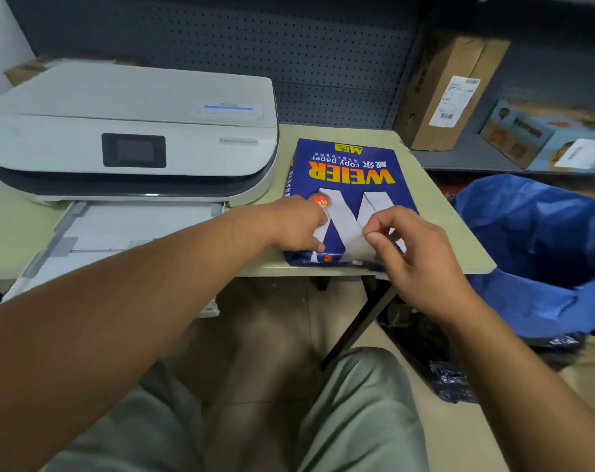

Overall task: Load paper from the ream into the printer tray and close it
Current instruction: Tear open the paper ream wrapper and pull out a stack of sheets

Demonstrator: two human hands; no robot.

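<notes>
A blue ream of copy paper (347, 172) lies flat on the table, right of the white printer (129, 131). The printer tray (125, 229) is pulled out toward me, with white sheets lying in it. My left hand (299, 224) presses on the ream's near left part, fingers curled at the wrapper's edge. My right hand (415, 250) is at the ream's near right corner, thumb and fingers pinching the wrapper's near edge. The near end of the ream is partly hidden by both hands.
The pale green table (456, 233) ends just right of the ream. A bin lined with a blue bag (534, 240) stands to the right. Cardboard boxes (449, 93) sit on a shelf behind. My knees are below the table edge.
</notes>
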